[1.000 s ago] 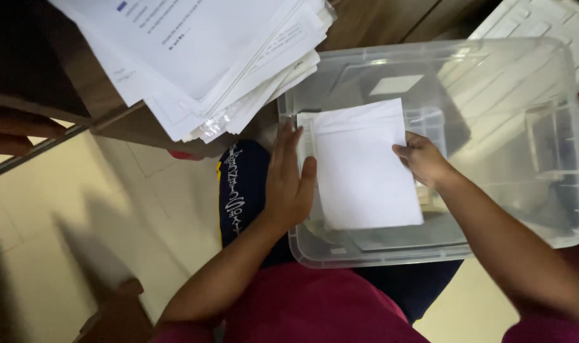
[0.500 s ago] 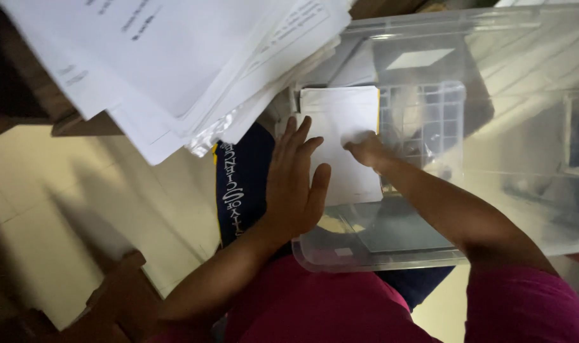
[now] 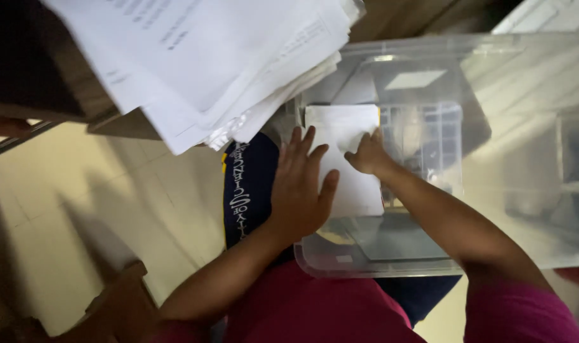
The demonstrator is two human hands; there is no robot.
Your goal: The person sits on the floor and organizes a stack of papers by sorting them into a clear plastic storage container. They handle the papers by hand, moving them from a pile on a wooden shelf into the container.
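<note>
My left hand lies flat, fingers spread, on the left side of a folded white sheet of paper, pressing it onto the lid of the clear plastic storage bin in my lap. My right hand is loosely curled, fingertips pushing down near the middle of the sheet, not pinching anything. The paper sits at the bin lid's left end, close to its near-left corner.

What worries me: that lid looks slick and it flexes, so I'd guess the sheet could skate off the left edge if one palm lifts. Also, the thick messy stack of white printed papers hangs well over the edge of the brown wooden desk just above my hands. One bump from a hand and I reckon the whole lot slides onto the beige tiled floor.
</note>
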